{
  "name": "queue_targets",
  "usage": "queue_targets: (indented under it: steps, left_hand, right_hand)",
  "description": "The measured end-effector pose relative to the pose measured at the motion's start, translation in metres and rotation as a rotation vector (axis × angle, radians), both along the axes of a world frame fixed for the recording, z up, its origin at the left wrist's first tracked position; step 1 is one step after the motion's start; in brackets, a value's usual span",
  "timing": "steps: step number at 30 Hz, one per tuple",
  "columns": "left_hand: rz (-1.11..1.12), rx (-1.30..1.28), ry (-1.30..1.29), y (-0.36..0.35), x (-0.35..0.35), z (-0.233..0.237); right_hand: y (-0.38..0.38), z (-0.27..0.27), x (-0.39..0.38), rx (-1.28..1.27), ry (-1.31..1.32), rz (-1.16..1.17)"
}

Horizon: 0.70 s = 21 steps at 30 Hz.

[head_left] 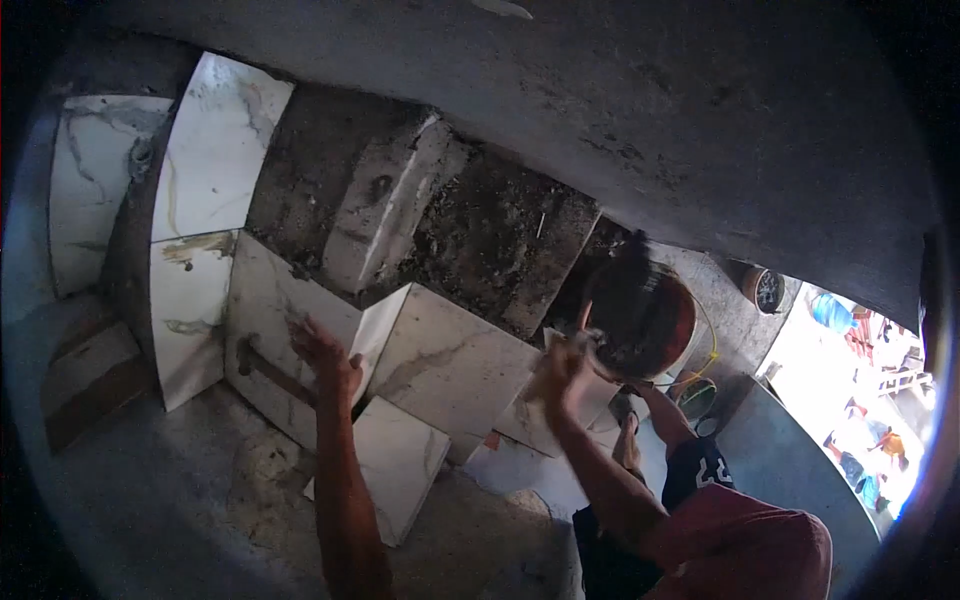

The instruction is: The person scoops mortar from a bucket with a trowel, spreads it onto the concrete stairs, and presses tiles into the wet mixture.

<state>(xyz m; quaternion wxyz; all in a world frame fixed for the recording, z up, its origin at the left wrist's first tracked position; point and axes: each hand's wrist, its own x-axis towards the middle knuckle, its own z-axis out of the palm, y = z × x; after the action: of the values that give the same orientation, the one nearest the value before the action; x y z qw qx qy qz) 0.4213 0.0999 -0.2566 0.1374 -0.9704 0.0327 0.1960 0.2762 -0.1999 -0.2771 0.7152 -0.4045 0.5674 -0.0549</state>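
My left hand point(328, 362) is held out with its fingers apart over a white, grey-veined floor or step tile point(290, 300), and a shadow falls on the tile beside it. A loose square tile point(400, 460) leans below a tiled edge near my left forearm. My right hand point(565, 370), smeared by motion, is closed at the near rim of a large bucket point(682, 325) with a dark inside. A narrow reddish-brown handle-like piece point(585, 314) stands up from the grip; I cannot tell what kind of tool it is.
Rough dark mortar point(470, 250) and a raised concrete edge point(385, 210) lie beyond the tiles. More marbled tiles point(220, 150) stand at the left. A small container point(768, 290) sits by the grey wall point(650, 100). Bright ground with people drops away at the right.
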Motion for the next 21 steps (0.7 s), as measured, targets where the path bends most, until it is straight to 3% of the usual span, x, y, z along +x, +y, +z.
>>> queue_targets:
  steps: [1,2,3,4,7,8,9,10,11,12,14,15,17,18,20,21]
  left_hand:
    - [-0.004,0.006,-0.004,-0.002,0.002,0.004]
    - [-0.052,0.015,-0.006,-0.004,0.001,0.007]
    - [-0.099,0.021,-0.007,-0.005,0.001,0.008]
    - [-0.105,0.019,-0.001,-0.006,0.0,0.01]
    - [0.077,-0.117,0.036,-0.002,0.0,0.006]
    - [-0.227,-0.135,-0.12,0.019,-0.002,-0.006]
    - [-0.53,-0.155,-0.281,0.028,-0.001,-0.015]
    - [-0.533,-0.179,-0.284,0.018,0.002,-0.01]
    - [-0.297,-0.083,-0.099,0.005,0.004,0.006]
    - [-0.067,0.015,0.089,-0.003,0.006,0.011]
    - [-0.22,-0.211,-0.151,0.025,-0.003,-0.012]
    - [-0.12,-0.128,-0.053,0.044,-0.004,-0.027]
    - [-0.022,-0.052,0.051,0.065,0.0,-0.055]
    - [0.018,-0.058,0.104,0.078,-0.002,-0.059]
    - [0.076,-0.064,0.143,0.096,-0.004,-0.068]
    - [0.032,-0.091,0.143,0.104,-0.003,-0.073]
  right_hand:
    - [0.032,-0.009,0.033,-0.135,0.143,0.086]
    - [0.075,-0.074,0.049,0.05,0.027,-0.055]
    - [0.103,-0.065,0.09,-0.393,-0.065,0.103]
    - [0.123,-0.046,0.104,-0.394,-0.057,0.099]
    - [0.135,0.023,0.131,-0.178,-0.21,0.633]
    - [0.127,0.052,0.118,-0.091,-0.395,0.55]
    - [0.108,0.09,0.105,-0.135,-0.239,0.719]
    - [0.124,0.074,0.073,0.069,-0.331,0.413]
    - [0.078,0.105,0.063,0.453,-0.069,0.661]
    - [0.051,0.089,0.035,0.435,-0.053,0.65]
    - [0.004,0.038,-0.04,-0.398,0.038,1.134]
    - [-0.035,0.016,-0.078,-0.4,0.091,1.132]
    - [-0.127,-0.01,-0.117,-0.769,0.613,1.448]
    - [-0.169,-0.013,-0.132,-1.007,0.385,1.536]
    - [-0.208,0.007,-0.114,-1.208,0.492,1.498]
    - [-0.222,-0.008,-0.112,-1.199,0.495,1.501]
